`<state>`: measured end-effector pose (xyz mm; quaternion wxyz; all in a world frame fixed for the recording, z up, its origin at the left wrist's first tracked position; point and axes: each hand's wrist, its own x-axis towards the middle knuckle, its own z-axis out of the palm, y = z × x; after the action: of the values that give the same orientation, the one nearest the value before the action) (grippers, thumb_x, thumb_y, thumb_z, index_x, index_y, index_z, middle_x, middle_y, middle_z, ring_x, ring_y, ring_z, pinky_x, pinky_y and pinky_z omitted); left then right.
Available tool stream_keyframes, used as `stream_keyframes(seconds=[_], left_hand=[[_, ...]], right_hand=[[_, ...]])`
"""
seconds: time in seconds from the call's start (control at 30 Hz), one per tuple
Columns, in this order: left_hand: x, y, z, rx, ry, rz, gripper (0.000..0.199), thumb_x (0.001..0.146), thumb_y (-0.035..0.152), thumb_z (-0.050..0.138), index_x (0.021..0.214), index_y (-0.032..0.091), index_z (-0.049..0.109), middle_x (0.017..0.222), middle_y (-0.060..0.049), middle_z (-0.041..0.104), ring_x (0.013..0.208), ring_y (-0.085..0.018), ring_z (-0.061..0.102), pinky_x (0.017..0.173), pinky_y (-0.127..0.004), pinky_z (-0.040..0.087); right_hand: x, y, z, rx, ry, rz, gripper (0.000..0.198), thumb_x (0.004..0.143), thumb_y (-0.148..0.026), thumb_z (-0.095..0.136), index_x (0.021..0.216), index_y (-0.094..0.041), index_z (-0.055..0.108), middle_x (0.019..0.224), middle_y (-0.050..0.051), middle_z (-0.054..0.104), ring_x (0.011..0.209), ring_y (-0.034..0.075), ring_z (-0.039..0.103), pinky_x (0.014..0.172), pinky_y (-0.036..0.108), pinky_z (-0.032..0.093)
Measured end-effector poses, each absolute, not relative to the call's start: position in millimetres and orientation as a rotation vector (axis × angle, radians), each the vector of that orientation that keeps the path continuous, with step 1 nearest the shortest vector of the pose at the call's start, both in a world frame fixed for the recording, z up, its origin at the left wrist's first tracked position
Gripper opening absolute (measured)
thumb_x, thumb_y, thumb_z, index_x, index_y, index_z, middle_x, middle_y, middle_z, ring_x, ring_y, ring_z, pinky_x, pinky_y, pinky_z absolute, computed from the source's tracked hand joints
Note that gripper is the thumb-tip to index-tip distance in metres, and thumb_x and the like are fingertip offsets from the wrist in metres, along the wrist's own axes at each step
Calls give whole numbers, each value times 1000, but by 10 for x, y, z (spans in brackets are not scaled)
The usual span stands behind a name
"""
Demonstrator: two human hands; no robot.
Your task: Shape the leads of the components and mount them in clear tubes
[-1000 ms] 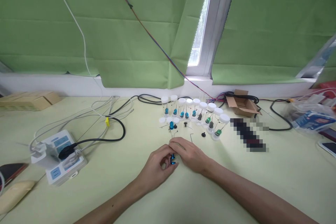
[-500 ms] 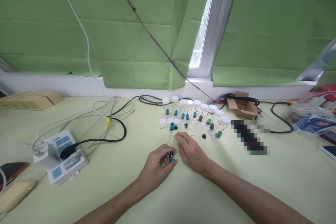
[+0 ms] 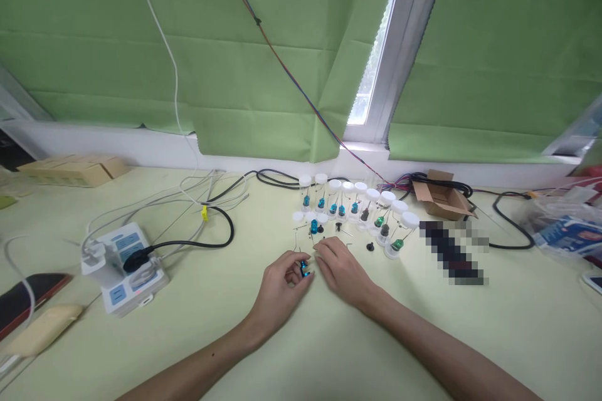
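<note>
Left hand pinches a small blue part on the worktop; right hand rests beside it, fingers loosely open.

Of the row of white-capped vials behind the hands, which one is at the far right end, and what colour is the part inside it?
The end vial, closest to the cardboard box. It holds a green part, while those at the row's left end hold blue ones.
</note>
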<state>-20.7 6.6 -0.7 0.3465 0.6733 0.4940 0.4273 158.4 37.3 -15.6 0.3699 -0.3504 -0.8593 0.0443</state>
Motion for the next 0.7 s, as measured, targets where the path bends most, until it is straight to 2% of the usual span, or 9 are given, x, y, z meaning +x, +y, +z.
stream_keyframes(seconds=[0.37,0.53,0.7], left_hand=[[-205,70,-27,1691,1311,1151,20,79,24,66,99,20,66,78,1,56,64,-12,53,61,-25,49],[-195,53,-29,1697,1291,1155,20,79,22,65,99,19,66,81,0,56,65,-12,52,61,-24,48],[-198,44,-44,1715,1294,1141,21,80,21,65,101,20,66,81,1,55,66,-12,51,62,-24,48]], right_hand=[[1413,687,-193,-1155,-2097,204,19,93,-8,46,104,-15,60,101,12,59,98,26,55,88,39,48],[1306,784,-214,-1259,-2127,213,12,91,-9,50,92,-16,60,93,9,56,88,24,56,78,34,47],[1287,834,-244,-1300,-2118,216,15,92,-8,46,87,-17,57,89,7,54,76,21,53,65,30,41]])
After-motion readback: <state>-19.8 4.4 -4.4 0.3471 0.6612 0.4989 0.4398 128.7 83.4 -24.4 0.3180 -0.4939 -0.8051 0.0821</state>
